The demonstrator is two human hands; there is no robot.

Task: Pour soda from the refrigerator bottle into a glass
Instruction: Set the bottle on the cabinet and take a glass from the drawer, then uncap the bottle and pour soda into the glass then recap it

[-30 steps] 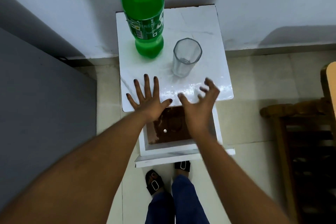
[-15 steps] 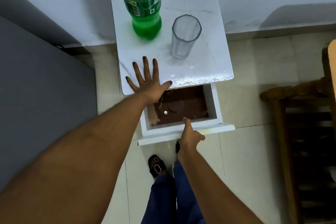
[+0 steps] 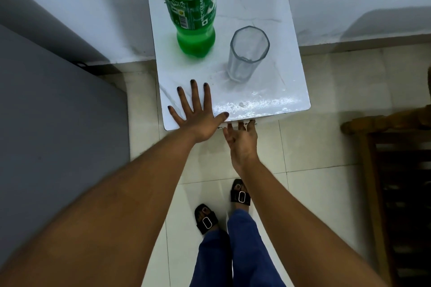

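Observation:
A green soda bottle (image 3: pixel 193 14) stands upright at the back left of a small white table (image 3: pixel 279 81); its top is cut off by the frame edge. An empty clear glass (image 3: pixel 247 53) stands to the right of it. My left hand (image 3: pixel 198 112) lies flat, fingers spread, on the table's front left corner. My right hand (image 3: pixel 242 140) is just below the table's front edge, its fingertips against the closed drawer front. Neither hand holds anything.
A grey refrigerator side (image 3: pixel 58 123) fills the left. A wooden chair (image 3: pixel 391 170) stands at the right. White walls rise behind the table. My feet in black sandals (image 3: pixel 207 219) stand on the pale tiled floor (image 3: pixel 314 147).
The open drawer under the table top has been pushed shut by my right hand, which moved forward to the table's edge. My left hand stayed flat on the table.

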